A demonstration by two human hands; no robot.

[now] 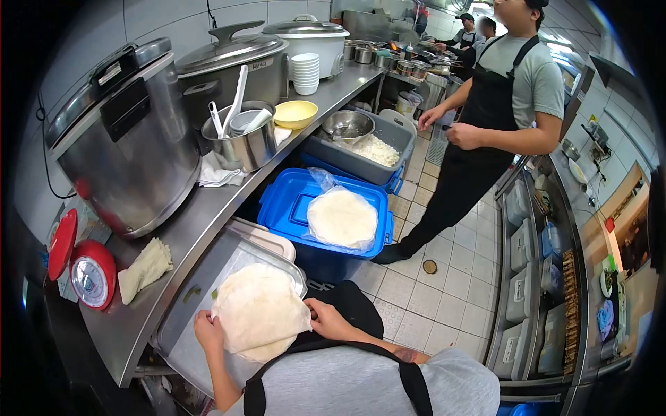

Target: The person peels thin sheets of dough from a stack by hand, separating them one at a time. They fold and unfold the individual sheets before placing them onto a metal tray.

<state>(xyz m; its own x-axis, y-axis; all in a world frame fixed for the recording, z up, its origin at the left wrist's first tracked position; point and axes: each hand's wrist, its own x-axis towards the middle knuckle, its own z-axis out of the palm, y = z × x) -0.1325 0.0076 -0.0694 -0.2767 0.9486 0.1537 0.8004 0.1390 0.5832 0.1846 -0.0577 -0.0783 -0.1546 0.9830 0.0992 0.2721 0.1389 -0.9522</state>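
Observation:
A round, pale sheet of dough (pixel 253 305) lies over a metal tray (pixel 182 336) in front of me, with a clear film edge showing around it. At its right edge, my right hand (pixel 329 320) pinches the rim, drawing it out to a point. My left hand (pixel 209 331) is closed at the left edge, fingertips on the rim. Beneath the upper sheet, the edge of another layer shows at the bottom. Beyond the tray, a stack of similar round sheets (pixel 342 219) in clear plastic rests on a blue lid (pixel 286 196).
Along the left runs a steel counter (pixel 208 208) with large cookers (pixel 132 139), a pot of utensils (pixel 243 149), a red scale (pixel 94 274) and a folded cloth (pixel 144 270). A grey bin (pixel 409 139) stands ahead. One person (pixel 496 118) stands in the aisle; others are farther back.

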